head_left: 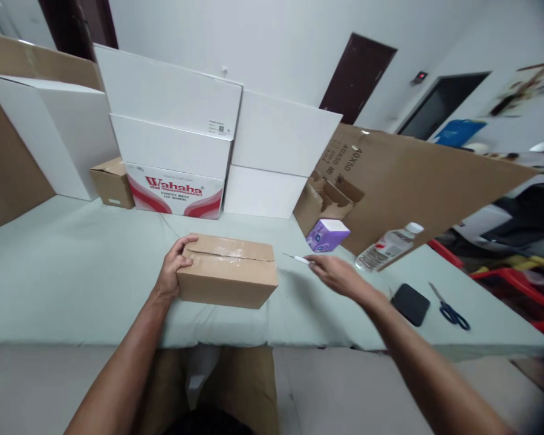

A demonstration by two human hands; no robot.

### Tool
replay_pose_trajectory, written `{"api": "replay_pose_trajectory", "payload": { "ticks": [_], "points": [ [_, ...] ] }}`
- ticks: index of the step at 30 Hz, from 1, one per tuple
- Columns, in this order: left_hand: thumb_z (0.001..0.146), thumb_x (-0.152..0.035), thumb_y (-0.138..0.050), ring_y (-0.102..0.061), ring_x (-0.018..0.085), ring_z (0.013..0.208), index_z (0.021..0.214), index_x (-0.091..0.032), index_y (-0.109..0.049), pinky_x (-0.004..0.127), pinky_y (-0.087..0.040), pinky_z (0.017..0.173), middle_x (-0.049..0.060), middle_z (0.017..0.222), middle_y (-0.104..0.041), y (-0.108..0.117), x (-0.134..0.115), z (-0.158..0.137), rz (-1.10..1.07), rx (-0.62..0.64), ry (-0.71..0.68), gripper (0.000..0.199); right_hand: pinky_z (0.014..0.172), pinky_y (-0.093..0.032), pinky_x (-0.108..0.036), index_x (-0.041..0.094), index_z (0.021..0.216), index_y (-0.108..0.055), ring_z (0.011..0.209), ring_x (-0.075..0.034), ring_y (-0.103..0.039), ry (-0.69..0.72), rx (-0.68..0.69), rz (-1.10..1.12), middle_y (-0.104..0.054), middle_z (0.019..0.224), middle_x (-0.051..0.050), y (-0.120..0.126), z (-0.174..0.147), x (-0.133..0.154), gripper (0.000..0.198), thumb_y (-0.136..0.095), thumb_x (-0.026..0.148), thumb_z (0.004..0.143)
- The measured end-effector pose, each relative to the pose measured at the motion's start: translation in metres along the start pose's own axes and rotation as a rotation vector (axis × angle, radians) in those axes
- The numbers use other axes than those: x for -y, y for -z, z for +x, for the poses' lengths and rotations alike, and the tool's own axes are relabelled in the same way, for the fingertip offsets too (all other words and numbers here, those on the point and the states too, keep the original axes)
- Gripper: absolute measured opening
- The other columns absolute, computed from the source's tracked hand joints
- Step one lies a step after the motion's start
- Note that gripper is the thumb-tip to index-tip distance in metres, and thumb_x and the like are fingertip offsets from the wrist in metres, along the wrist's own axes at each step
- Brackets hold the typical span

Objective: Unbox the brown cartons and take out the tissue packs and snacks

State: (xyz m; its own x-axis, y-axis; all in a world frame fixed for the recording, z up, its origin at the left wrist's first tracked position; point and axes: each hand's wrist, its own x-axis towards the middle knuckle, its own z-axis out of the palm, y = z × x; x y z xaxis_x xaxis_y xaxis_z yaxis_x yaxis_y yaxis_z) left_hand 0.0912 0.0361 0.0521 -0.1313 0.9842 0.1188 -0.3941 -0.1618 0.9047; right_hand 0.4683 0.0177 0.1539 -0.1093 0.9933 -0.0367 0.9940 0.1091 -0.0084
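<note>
A brown cardboard box [229,278] with clear tape along its top seam is in front of me on the cloth-covered table. My left hand [174,266] grips its left end, fingers over the top edge. To the right of the box, my right hand [333,272] is closed around a slim white-handled knife [301,260]. The knife's thin tip points left toward the box, with a small gap between them. The top seam looks taped shut.
Behind stand white cartons [174,190], a small brown box [113,184] and cardboard panels [417,175]. On the right are a purple box [327,235], a water bottle [385,249], a black flat object [411,304] and scissors [451,311]. The table's front edge [308,345] is close to me.
</note>
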Motion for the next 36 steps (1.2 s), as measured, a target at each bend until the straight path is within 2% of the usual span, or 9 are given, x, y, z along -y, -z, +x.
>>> {"api": "replay_pose_trajectory", "payload": {
  "ticks": [3,6,11,18,22,25,28,31,36],
  "points": [
    [0.051,-0.03,-0.068,-0.059,0.028,0.097,0.106,-0.022,-0.072,0.031,-0.047,0.076,0.004,0.11,-0.069,0.0,-0.001,-0.001,0.004,-0.004,0.001,0.056,0.088,-0.05,-0.03,0.019,0.132,-0.07,0.106,-0.022,-0.072,-0.058,-0.013,0.044,-0.078,0.121,-0.011,-0.052,0.004,0.02,0.04,-0.049,0.021,0.098],
    [0.05,-0.03,-0.07,-0.06,0.027,0.097,0.106,-0.022,-0.072,0.03,-0.047,0.075,0.004,0.113,-0.069,0.001,-0.002,-0.001,0.011,-0.006,0.007,0.056,0.086,-0.047,-0.029,0.018,0.126,-0.072,0.106,-0.021,-0.07,-0.126,-0.051,0.074,-0.077,0.12,-0.012,-0.091,0.016,0.039,0.036,-0.049,0.02,0.098],
    [0.052,-0.031,-0.071,-0.063,0.028,0.095,0.112,-0.022,-0.073,0.031,-0.049,0.074,0.005,0.114,-0.071,0.002,-0.002,-0.002,0.022,-0.008,0.028,0.061,0.092,-0.044,-0.033,0.015,0.11,-0.075,0.113,-0.025,-0.065,-0.2,-0.173,0.125,-0.073,0.117,-0.015,-0.12,0.025,0.047,0.027,-0.052,0.023,0.1],
    [0.055,-0.033,-0.072,-0.067,0.031,0.104,0.126,-0.019,-0.071,0.032,-0.051,0.079,0.007,0.119,-0.074,0.004,-0.001,-0.004,0.038,-0.033,0.049,0.072,0.103,-0.044,-0.043,0.018,0.121,-0.074,0.123,-0.027,-0.061,-0.18,-0.341,0.29,-0.067,0.133,-0.015,-0.127,-0.003,0.041,0.033,-0.051,0.026,0.1],
    [0.06,-0.037,-0.073,-0.06,0.033,0.128,0.136,-0.023,-0.066,0.034,-0.05,0.098,0.007,0.141,-0.066,0.005,0.003,-0.003,0.07,-0.083,0.007,0.077,0.105,-0.047,-0.045,0.02,0.116,-0.076,0.124,-0.027,-0.062,-0.126,-0.422,0.449,-0.068,0.133,-0.014,-0.125,-0.012,0.034,0.033,-0.052,0.029,0.097],
    [0.067,-0.041,-0.075,-0.056,0.032,0.136,0.142,-0.024,-0.061,0.038,-0.045,0.109,0.009,0.146,-0.062,0.006,0.005,-0.008,0.11,-0.141,-0.042,0.079,0.095,-0.054,-0.045,0.019,0.104,-0.077,0.119,-0.029,-0.065,-0.08,-0.499,0.66,-0.071,0.125,-0.015,-0.121,-0.013,0.026,0.033,-0.053,0.038,0.092],
    [0.073,-0.045,-0.077,-0.059,0.034,0.132,0.131,-0.02,-0.068,0.043,-0.043,0.113,0.01,0.134,-0.069,0.006,0.003,-0.019,0.164,-0.182,-0.09,0.064,0.086,-0.057,-0.042,0.02,0.101,-0.076,0.109,-0.028,-0.069,-0.02,-0.521,0.78,-0.073,0.12,-0.014,-0.112,-0.015,0.027,0.035,-0.056,0.047,0.092],
    [0.074,-0.045,-0.08,-0.062,0.035,0.126,0.116,-0.018,-0.074,0.046,-0.043,0.113,0.011,0.123,-0.074,0.003,-0.002,-0.034,0.22,-0.212,-0.124,0.05,0.088,-0.058,-0.041,0.021,0.115,-0.072,0.108,-0.027,-0.07,0.037,-0.516,0.907,-0.073,0.122,-0.013,-0.101,-0.02,0.045,0.042,-0.06,0.054,0.092],
    [0.072,-0.035,-0.079,-0.06,0.035,0.131,0.104,-0.019,-0.074,0.047,-0.041,0.116,0.012,0.135,-0.068,-0.002,-0.012,-0.05,0.262,-0.231,-0.155,0.037,0.097,-0.057,-0.046,0.022,0.125,-0.069,0.123,-0.03,-0.065,0.086,-0.533,0.94,-0.068,0.137,-0.015,-0.084,-0.024,0.085,0.046,-0.063,0.054,0.092]
  ]
}}
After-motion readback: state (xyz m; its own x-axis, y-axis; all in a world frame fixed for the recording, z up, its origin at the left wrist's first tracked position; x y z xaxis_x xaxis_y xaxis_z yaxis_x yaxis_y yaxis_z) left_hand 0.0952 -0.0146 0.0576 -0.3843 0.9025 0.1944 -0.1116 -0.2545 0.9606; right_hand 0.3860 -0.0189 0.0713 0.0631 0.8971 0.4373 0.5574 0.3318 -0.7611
